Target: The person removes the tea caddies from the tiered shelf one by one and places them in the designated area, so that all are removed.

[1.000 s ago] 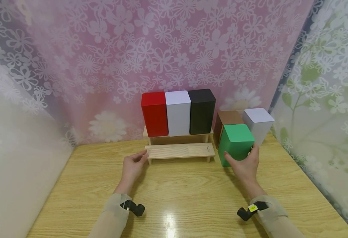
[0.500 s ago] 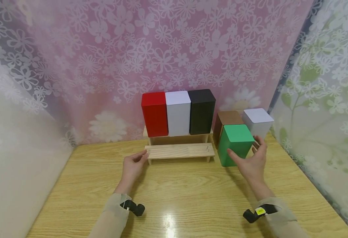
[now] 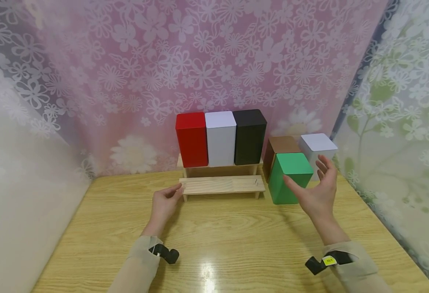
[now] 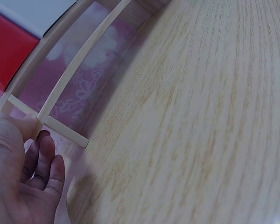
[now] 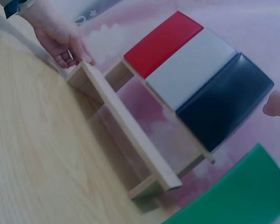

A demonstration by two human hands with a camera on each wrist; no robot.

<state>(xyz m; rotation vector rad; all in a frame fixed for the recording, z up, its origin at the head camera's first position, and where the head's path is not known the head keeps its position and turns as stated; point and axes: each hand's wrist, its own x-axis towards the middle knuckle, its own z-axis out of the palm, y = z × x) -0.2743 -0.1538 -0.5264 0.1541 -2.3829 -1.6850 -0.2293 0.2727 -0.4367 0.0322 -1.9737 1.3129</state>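
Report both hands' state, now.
Left hand: pinching the left end of the lower wooden shelf.
Right hand: open beside the green box, holding nothing.

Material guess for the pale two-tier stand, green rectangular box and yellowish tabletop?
Pale two-tier stand: likely bare matte wood; grain streaks on its lower shelf.
Green rectangular box: painted metal or plastic, can't tell; uniform colour, smooth faces.
Yellowish tabletop: wood or printed laminate; grain pattern, glossy highlight.
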